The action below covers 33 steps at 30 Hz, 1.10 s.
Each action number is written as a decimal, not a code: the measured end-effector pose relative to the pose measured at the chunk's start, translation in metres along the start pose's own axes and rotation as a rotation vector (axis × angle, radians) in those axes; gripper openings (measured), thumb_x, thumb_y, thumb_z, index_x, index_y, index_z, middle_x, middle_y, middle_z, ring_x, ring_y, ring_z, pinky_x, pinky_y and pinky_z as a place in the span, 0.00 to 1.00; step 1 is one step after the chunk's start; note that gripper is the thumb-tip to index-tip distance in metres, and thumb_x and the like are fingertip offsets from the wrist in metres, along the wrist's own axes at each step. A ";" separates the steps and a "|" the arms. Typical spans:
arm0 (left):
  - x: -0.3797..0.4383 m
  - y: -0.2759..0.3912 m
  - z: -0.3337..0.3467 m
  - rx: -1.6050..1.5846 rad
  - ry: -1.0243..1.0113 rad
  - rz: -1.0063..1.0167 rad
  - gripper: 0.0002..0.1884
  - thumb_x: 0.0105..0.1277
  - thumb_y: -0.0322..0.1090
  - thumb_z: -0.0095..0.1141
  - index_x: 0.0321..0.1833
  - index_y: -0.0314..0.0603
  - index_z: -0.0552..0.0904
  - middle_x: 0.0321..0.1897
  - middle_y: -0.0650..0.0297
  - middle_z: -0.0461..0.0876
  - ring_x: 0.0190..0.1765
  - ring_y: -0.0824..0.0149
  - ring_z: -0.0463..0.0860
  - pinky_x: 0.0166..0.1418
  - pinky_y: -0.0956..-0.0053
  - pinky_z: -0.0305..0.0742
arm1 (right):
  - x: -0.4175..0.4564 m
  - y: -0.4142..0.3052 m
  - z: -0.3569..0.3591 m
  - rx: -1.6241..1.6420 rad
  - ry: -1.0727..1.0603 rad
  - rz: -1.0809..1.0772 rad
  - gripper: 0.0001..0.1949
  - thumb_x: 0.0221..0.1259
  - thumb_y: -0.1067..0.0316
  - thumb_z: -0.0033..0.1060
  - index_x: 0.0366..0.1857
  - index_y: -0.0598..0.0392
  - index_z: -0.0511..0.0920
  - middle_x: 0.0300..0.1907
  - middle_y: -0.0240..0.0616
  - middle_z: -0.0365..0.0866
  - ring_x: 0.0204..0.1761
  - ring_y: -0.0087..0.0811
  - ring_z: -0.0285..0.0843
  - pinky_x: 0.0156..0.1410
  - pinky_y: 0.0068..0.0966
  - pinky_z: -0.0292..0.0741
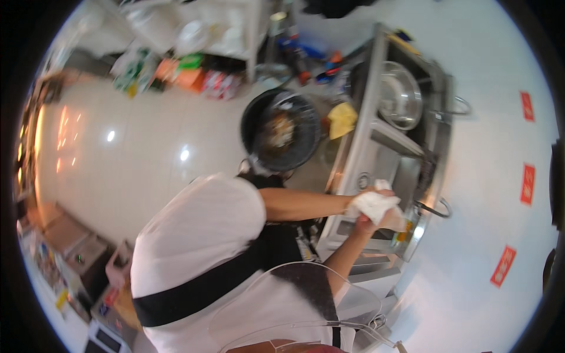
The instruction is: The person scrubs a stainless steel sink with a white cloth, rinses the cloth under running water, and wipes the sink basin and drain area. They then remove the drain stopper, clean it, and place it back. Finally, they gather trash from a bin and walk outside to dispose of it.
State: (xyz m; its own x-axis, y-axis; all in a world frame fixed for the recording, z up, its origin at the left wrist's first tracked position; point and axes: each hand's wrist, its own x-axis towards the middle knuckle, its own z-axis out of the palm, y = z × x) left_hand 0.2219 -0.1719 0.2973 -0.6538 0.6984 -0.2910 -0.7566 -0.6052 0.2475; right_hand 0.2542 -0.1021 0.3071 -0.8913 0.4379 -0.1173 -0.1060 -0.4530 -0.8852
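Both hands are together on a crumpled white cloth [377, 206] above the right end of a stainless steel sink [382, 161]. My left hand [356, 202] holds the cloth from its near side and is partly covered by it. Against the cloth's lower edge, my right hand [368, 224] grips with its fingers partly hidden. Motion blurs the cloth and the fingertips. A dark faucet [430, 209] reaches over the sink just beyond the hands. In the other basin lies a round metal bowl [401, 96].
A large black bucket [280, 130] with food waste in it stands on the floor beside the sink. A yellow cloth [342, 120] hangs over the sink's front edge. Bagged goods [220, 84] lie below a white shelf. Clear eyewear or a shield crosses the lower view.
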 end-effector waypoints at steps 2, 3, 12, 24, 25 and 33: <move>-0.008 -0.003 0.003 -0.065 -0.023 0.008 0.37 0.64 0.65 0.48 0.57 0.33 0.77 0.59 0.47 0.76 0.62 0.48 0.73 0.65 0.57 0.67 | 0.004 -0.002 0.001 -0.157 0.027 -0.132 0.19 0.64 0.51 0.51 0.44 0.59 0.72 0.38 0.41 0.81 0.37 0.37 0.80 0.47 0.33 0.79; -0.012 -0.006 0.007 -0.087 -0.032 0.014 0.37 0.64 0.65 0.48 0.57 0.32 0.77 0.59 0.47 0.76 0.62 0.48 0.73 0.66 0.57 0.67 | 0.005 -0.002 0.001 -0.247 0.029 -0.250 0.16 0.67 0.54 0.49 0.39 0.61 0.73 0.36 0.42 0.80 0.35 0.37 0.79 0.46 0.32 0.79; -0.029 0.011 0.018 -0.223 -0.038 0.121 0.35 0.63 0.62 0.49 0.55 0.32 0.78 0.59 0.46 0.75 0.63 0.49 0.72 0.66 0.59 0.66 | 0.002 -0.037 0.092 -0.294 -0.040 -0.416 0.12 0.60 0.61 0.56 0.23 0.53 0.68 0.22 0.31 0.69 0.25 0.31 0.68 0.33 0.27 0.70; -0.074 0.058 -0.019 -0.291 0.070 0.380 0.33 0.62 0.59 0.51 0.54 0.31 0.78 0.60 0.45 0.75 0.65 0.50 0.71 0.67 0.62 0.65 | 0.056 0.024 0.115 -0.023 -0.708 0.214 0.07 0.63 0.70 0.45 0.31 0.58 0.74 0.28 0.36 0.73 0.34 0.34 0.72 0.42 0.32 0.71; -0.077 0.062 -0.021 -0.294 0.078 0.400 0.33 0.62 0.59 0.51 0.54 0.30 0.78 0.60 0.45 0.75 0.65 0.50 0.70 0.67 0.62 0.65 | 0.049 0.029 0.125 -0.198 -0.681 0.067 0.08 0.64 0.68 0.45 0.34 0.59 0.75 0.31 0.38 0.74 0.36 0.35 0.73 0.45 0.32 0.71; -0.110 0.100 -0.061 -0.202 0.186 0.508 0.31 0.62 0.56 0.53 0.53 0.30 0.79 0.60 0.44 0.74 0.66 0.50 0.69 0.67 0.64 0.64 | 0.021 0.085 0.131 -1.060 -0.835 -0.180 0.33 0.72 0.47 0.40 0.67 0.68 0.60 0.67 0.55 0.63 0.66 0.46 0.65 0.70 0.37 0.61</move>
State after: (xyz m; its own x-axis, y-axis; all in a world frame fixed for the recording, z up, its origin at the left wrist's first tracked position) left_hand 0.2187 -0.3327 0.2976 -0.9096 0.2334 -0.3437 -0.3202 -0.9210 0.2220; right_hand 0.1691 -0.2333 0.2884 -0.9402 -0.3405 0.0058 -0.1986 0.5344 -0.8215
